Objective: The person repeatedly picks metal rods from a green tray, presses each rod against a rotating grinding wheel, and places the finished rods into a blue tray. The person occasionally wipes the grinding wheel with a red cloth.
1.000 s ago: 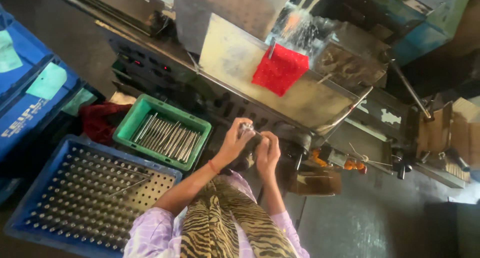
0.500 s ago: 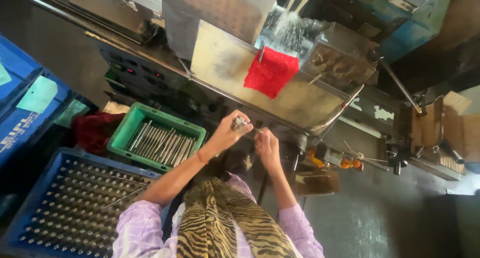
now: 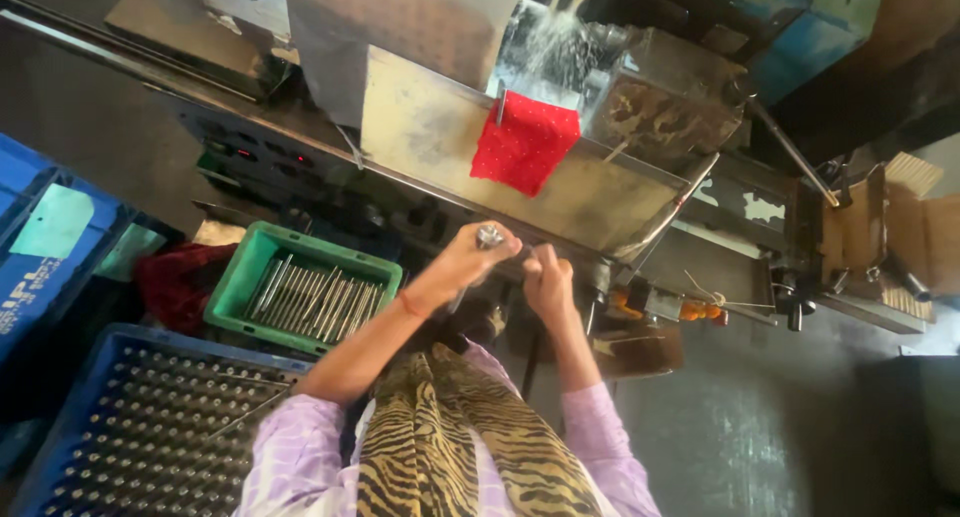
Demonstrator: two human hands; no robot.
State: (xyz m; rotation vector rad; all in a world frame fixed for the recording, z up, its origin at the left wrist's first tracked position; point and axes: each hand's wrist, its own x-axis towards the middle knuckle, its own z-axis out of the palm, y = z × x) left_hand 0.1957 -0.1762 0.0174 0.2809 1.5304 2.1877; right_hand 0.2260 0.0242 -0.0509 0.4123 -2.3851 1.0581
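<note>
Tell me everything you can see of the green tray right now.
The green tray is a shallow rectangular plastic bin, open-topped, lying level and skewed to the frame. It holds a loose layer of thin metal rods, mostly parallel. It sits left of the left hand, which does not touch it, above the blue rack.

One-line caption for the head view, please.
Left hand holds a small metal part beside the right hand at a machine, near a green tray of rods.

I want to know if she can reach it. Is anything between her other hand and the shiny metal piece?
Nothing visible. The left hand already grips the metal piece, and the right hand is close beside it with only open air between. The green tray of rods lies off to the left, out of the way.
</note>
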